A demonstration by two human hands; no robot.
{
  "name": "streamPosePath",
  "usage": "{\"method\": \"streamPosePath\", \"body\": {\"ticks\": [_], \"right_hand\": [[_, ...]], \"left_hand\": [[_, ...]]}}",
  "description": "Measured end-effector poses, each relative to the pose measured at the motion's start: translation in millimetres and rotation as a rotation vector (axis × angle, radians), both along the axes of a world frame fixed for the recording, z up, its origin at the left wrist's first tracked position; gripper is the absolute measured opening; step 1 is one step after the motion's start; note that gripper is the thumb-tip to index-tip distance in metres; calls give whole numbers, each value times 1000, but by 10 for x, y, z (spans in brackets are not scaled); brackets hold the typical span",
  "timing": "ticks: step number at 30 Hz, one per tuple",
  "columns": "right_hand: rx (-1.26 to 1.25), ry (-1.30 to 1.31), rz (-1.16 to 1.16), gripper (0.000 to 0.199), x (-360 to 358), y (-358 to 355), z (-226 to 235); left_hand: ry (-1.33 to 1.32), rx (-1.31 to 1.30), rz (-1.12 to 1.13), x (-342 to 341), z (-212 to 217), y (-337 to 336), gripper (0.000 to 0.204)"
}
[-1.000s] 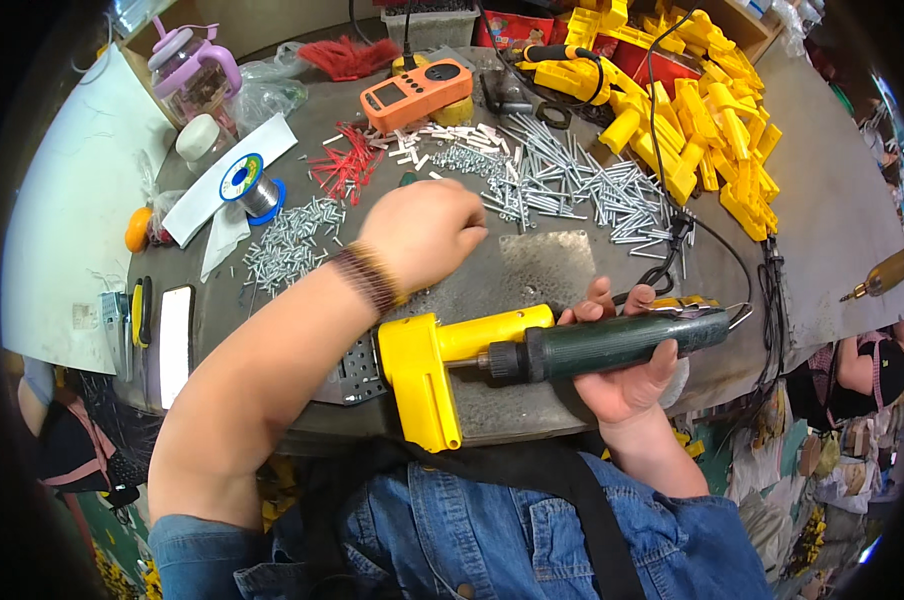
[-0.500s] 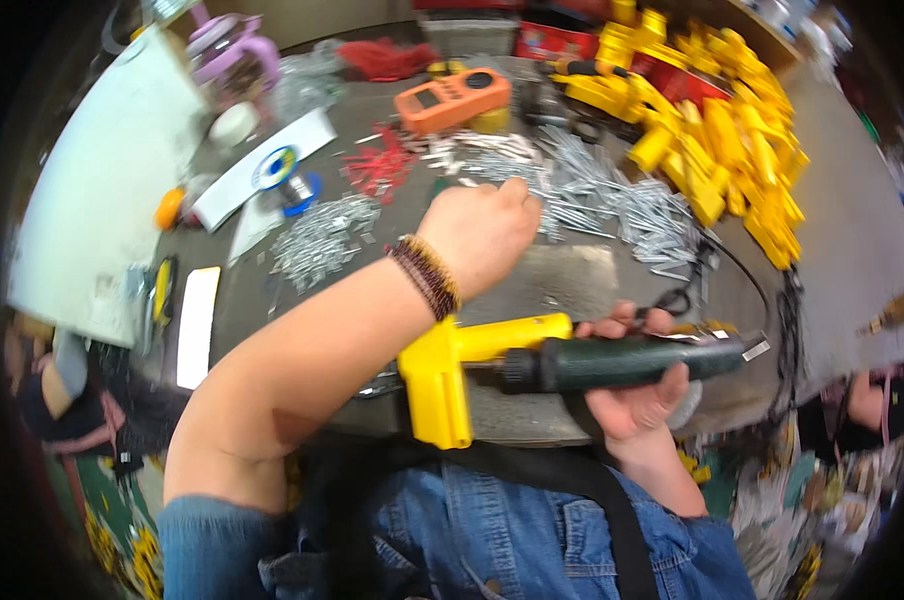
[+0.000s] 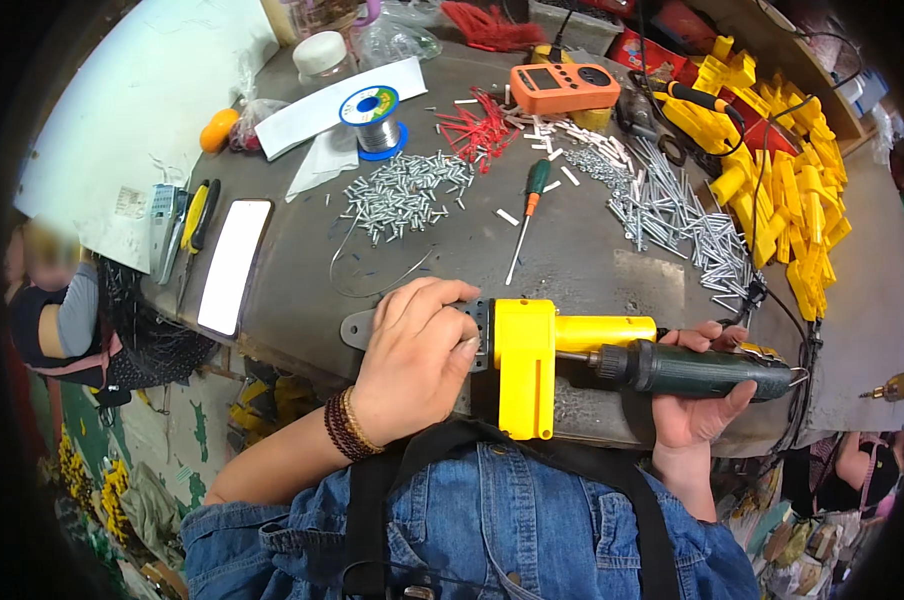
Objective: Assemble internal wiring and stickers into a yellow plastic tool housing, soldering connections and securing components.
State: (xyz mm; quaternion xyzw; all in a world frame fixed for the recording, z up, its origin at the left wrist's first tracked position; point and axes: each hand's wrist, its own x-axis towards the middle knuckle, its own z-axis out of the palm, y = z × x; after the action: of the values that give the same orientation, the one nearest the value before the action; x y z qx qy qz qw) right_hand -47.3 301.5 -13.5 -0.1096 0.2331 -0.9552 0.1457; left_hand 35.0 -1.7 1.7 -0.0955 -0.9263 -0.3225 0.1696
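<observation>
We steady the yellow housing (image 3: 525, 365) at lower centre while driving a screw into it.
Our left hand (image 3: 412, 360) clamps its grey plate (image 3: 364, 327) so it cannot turn; our right hand (image 3: 697, 400) grips one green driver (image 3: 697, 367), bit level against it. Upper frame: two screw piles (image 3: 402, 195), one screwdriver (image 3: 529, 205).

Small assembly workshop, grimy metal bench (image 3: 592, 270), screw piles (image 3: 402, 195), solder spool (image 3: 374, 118), yellow plastic casings (image 3: 772, 190)

The left hand (image 3: 412, 360) covers most of the grey metal plate (image 3: 360, 328); only its 9 o'clock end shows.
</observation>
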Motion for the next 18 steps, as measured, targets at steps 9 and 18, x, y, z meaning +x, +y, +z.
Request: {"method": "streamPosePath", "body": {"ticks": [9, 18], "right_hand": [[0, 22, -8, 53, -13, -14, 41], [-57, 45, 26, 49, -69, -40, 40]], "left_hand": [[1, 98, -111, 17, -40, -119, 9], [32, 109, -138, -13, -15, -119, 15]]}}
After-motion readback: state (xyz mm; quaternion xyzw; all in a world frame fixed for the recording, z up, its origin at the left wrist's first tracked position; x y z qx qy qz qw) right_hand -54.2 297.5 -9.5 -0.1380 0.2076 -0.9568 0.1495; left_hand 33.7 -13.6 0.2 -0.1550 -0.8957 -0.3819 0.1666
